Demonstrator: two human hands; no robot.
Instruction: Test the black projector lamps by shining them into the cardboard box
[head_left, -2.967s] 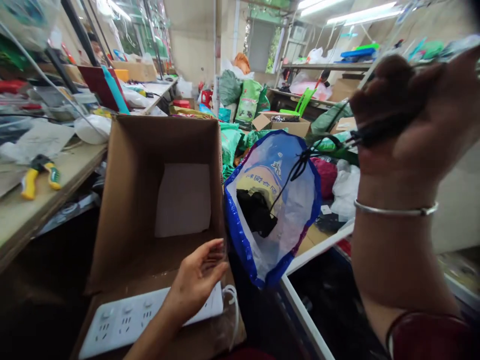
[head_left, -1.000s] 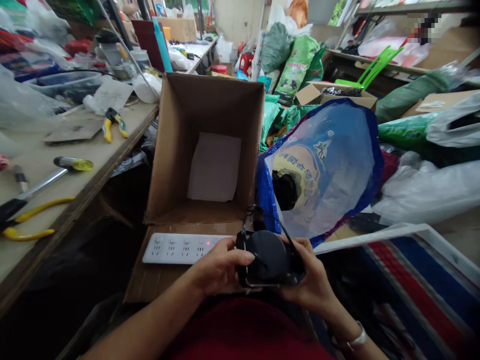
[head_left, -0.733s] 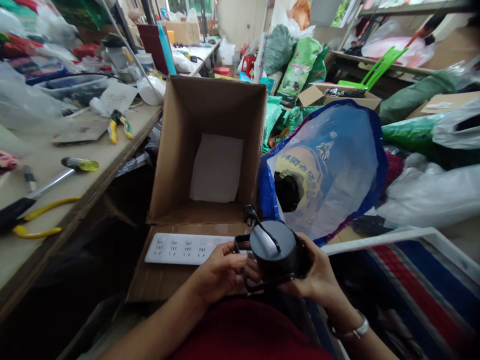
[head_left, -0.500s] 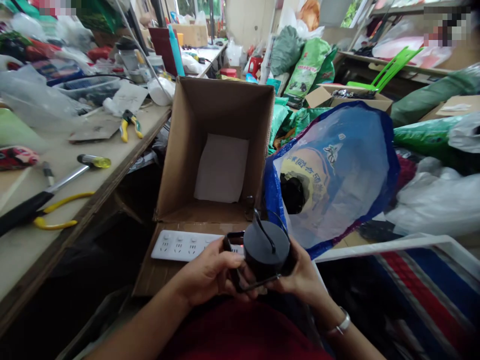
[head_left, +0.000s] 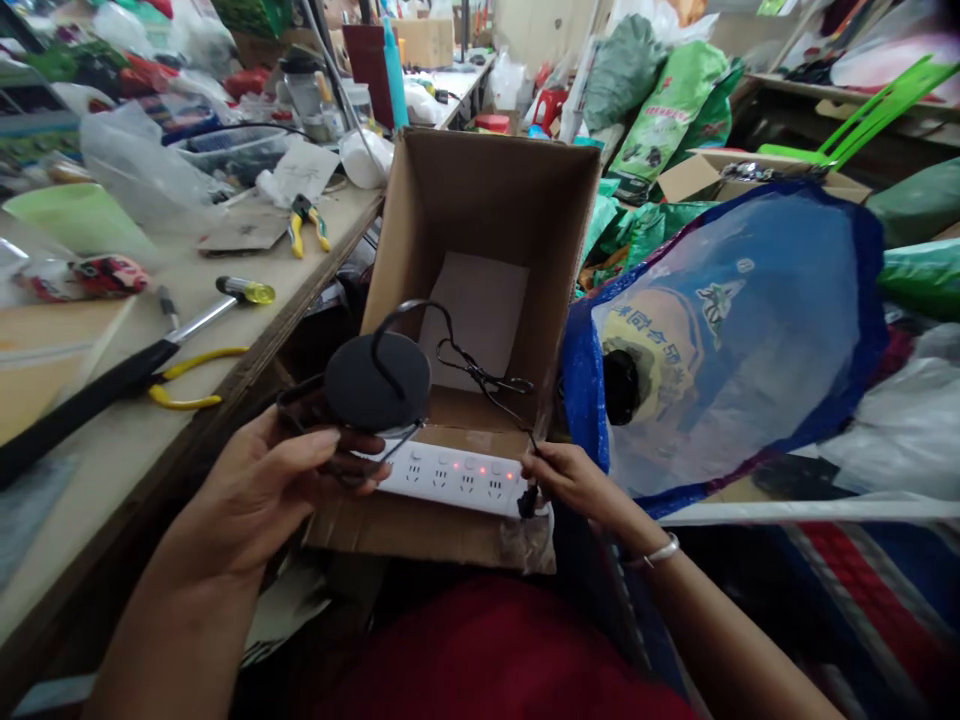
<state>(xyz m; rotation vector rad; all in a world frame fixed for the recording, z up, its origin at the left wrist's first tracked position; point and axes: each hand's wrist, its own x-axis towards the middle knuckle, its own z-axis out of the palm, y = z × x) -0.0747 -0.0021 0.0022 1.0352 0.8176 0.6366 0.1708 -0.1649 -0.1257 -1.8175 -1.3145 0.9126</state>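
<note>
My left hand (head_left: 259, 480) grips a round black device (head_left: 377, 382) by its wire frame, holding it over the left end of a white power strip (head_left: 457, 478). A thin black cord (head_left: 480, 375) loops from the device to my right hand (head_left: 562, 475), which pinches the cord's small black plug (head_left: 527, 503) at the strip's right end. Several red lights glow on the strip. The strip lies on the front flap of an open cardboard box (head_left: 491, 200) with a white sheet inside.
A blue-edged clear plastic bag (head_left: 750, 320) with a dark item inside leans right of the box. The workbench (head_left: 135, 430) on the left carries a screwdriver (head_left: 217, 305), yellow-handled pliers (head_left: 307, 220) and clutter. Green sacks (head_left: 667, 100) and boxes crowd the back.
The hands have parted: the left carried the black device left and up, the right drew the cord out and brought its plug to the strip's right end. More red lights show.
</note>
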